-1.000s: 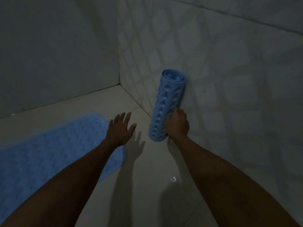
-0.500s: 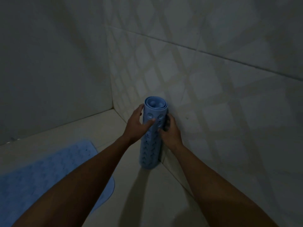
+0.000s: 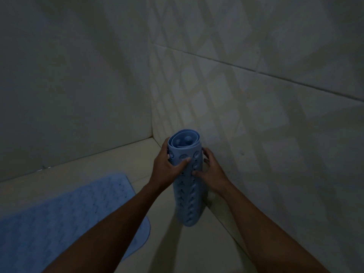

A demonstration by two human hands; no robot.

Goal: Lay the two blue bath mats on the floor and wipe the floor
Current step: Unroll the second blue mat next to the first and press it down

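Both forearms are stretched forward into the dim corner. The rolled mat [image 3: 187, 186] is gripped from both sides: the left hand [image 3: 165, 170] is wrapped round its upper left flank, thumb laid across the front, and the right hand [image 3: 210, 172] is pressed against its right side, fingers curled behind and thumb set on the front. The roll is held nearly upright, its open spiral top turned toward the camera, suction cups visible inside and along its skin. Its lower end is seen close above the floor [image 3: 197, 251]; whether it touches cannot be told. It is kept just beside the tiled wall [image 3: 256, 125]. Two blue mats are counted: this rolled one, and a flat mat [image 3: 59, 213] spread on the floor at lower left, partly crossed by the left forearm. Two hands, both closed on the roll.
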